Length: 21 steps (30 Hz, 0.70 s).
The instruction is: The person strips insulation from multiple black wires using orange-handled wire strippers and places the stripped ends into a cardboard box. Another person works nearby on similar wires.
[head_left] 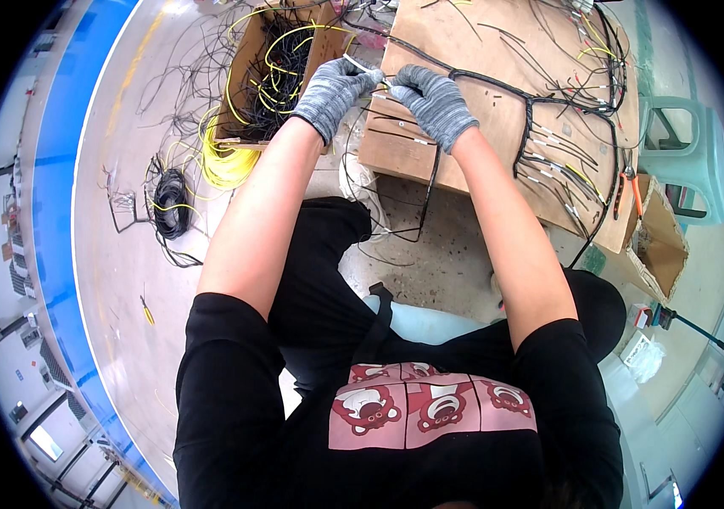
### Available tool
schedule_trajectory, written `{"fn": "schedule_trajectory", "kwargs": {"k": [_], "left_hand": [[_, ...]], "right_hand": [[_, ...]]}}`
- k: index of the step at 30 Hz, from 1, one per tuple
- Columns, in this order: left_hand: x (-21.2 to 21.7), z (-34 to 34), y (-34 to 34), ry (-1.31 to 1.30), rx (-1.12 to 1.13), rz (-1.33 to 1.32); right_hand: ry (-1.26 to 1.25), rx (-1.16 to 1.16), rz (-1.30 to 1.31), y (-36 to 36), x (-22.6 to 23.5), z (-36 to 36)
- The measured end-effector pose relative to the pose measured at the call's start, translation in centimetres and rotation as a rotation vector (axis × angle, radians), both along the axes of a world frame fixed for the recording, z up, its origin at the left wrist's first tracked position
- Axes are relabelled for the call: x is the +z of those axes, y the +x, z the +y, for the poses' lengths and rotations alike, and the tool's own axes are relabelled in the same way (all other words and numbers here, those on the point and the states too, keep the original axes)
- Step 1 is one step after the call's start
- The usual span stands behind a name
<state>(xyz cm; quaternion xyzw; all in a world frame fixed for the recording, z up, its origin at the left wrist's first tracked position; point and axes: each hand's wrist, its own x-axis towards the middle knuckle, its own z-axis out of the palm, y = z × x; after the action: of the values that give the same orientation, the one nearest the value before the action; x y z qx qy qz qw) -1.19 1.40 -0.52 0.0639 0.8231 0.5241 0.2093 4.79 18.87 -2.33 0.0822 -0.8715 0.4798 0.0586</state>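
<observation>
Both of my hands wear grey knit gloves and meet over the left edge of a wooden board (430, 42). My left hand (334, 95) is closed in a pinch, with a thin white tube (357, 63) sticking out past the fingers. Close beside it, my right hand (436, 106) has its fingertips pressed together on a thin wire end (386, 83). The tips of both hands almost touch, and the fingers partly hide what is between them. A black taped wire harness (525, 127) branches across the board, its loose ends carrying small white labels.
Left of the board stands a cardboard box (247, 85) full of black wires, with a yellow wire coil (224, 161) beside it. A black cable coil (171, 204) lies on the floor. Orange-handled pliers (633, 188), an open carton (663, 237) and a green plastic stool (686, 157) are at the right.
</observation>
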Motion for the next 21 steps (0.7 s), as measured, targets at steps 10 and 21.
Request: {"fn": "schedule_trajectory", "kwargs": {"k": [10,21], "left_hand": [[1.3,-3.6,-0.2,-0.018,-0.077,-0.127],[-1.9,-2.5,1.0,-0.318,-0.363,-0.146]], "right_hand": [[-0.202,-0.046,-0.101,1.1,0.8,-0.7],[0.041,0.050,-0.033,1.1,0.2,1.3]]}}
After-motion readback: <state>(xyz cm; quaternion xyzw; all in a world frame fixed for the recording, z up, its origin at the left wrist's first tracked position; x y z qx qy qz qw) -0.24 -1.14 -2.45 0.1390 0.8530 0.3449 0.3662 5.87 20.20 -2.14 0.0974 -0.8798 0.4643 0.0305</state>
